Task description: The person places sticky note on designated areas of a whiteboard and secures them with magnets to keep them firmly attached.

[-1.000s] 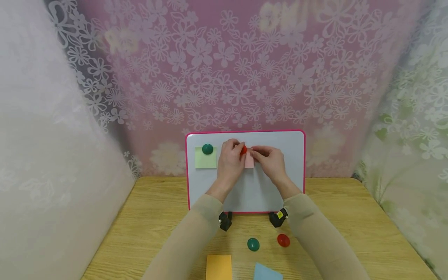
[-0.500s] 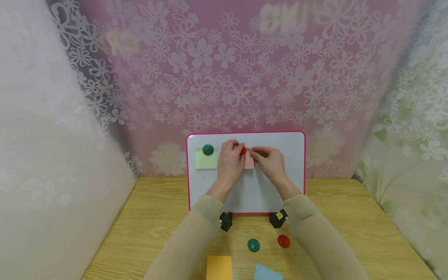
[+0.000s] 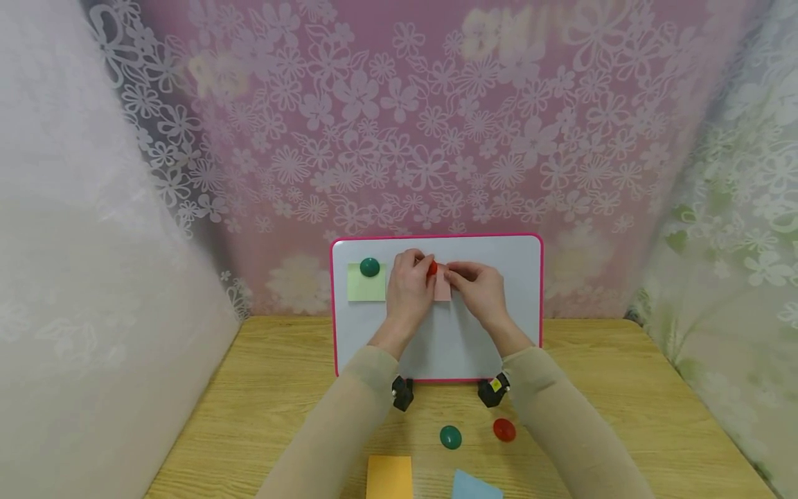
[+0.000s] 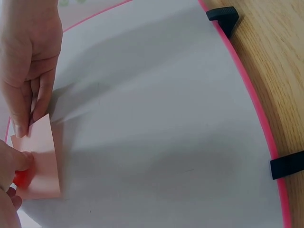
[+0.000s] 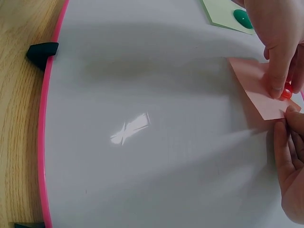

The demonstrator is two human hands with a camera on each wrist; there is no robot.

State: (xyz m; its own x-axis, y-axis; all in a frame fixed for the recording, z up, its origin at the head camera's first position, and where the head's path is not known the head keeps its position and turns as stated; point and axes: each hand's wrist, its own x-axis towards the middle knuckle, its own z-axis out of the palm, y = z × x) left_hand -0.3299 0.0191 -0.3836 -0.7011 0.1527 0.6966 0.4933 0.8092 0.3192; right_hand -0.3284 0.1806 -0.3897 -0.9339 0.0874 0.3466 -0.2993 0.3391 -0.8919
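A pink sticky note lies against the upper middle of a small whiteboard with a pink frame. My left hand pinches a round red magnet over the note's upper part; in the right wrist view the red magnet shows between thumb and fingers. My right hand pinches the note's right edge between thumb and fingertips. To the left, a light green sticky note hangs on the board under a green magnet. The pink note's left part is hidden behind my left hand in the head view.
Black feet hold the board up on the wooden table. In front lie a green magnet and a red magnet. Nearer still are an orange note and a blue note. Flowered sheets enclose the table.
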